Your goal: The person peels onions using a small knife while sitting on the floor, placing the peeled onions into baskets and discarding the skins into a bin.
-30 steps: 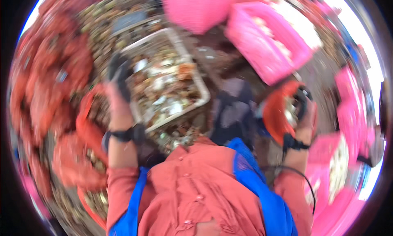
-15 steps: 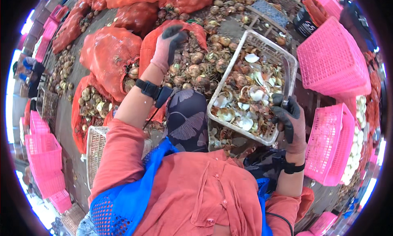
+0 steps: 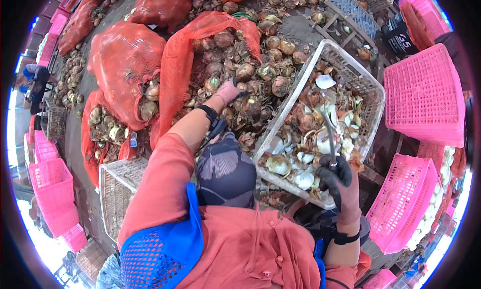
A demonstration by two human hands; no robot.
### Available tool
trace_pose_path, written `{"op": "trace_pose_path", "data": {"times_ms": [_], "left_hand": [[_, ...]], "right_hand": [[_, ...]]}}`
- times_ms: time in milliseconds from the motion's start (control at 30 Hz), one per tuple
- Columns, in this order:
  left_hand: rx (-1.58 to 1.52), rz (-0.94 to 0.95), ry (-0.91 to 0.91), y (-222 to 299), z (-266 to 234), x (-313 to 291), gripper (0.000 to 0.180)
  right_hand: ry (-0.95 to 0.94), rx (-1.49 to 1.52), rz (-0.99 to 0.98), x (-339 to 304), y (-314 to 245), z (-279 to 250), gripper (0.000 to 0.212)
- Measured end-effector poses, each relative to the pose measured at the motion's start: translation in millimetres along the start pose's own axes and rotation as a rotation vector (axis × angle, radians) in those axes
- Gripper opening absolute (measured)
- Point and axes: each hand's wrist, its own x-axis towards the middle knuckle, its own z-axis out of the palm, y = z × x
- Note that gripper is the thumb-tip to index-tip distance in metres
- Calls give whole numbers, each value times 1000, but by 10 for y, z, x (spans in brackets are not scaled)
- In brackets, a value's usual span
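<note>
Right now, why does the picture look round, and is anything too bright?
Head view: a fisheye lens makes it round, with black corners; head view: white glare burns along its left and right edges; head view: the round brown onions and the white rectangular plastic crate look fairly sharp.

From my remote seat I get a red-orange net sack (image 3: 123,71) at ten o'clock, golden-brown onions (image 3: 245,72) at twelve, a hot-pink crate (image 3: 426,96) at three, the black-and-pink right glove (image 3: 340,186) at four, dark trousers (image 3: 228,175) with pale fans at six.
</note>
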Motion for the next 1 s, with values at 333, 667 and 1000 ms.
{"op": "trace_pose_path", "data": {"times_ms": [333, 667, 1000], "left_hand": [[-1344, -211, -258, -111, -150, -113, 30], [-1653, 369, -600, 1945, -1007, -1194, 52], [-1335, 725, -786, 3549, -676, -2286, 61]], "right_hand": [[59, -64, -56, -48, -40, -22, 27], [39, 229, -392, -531, 153, 6, 24], [403, -354, -957, -1023, -3, -175, 25]]}}
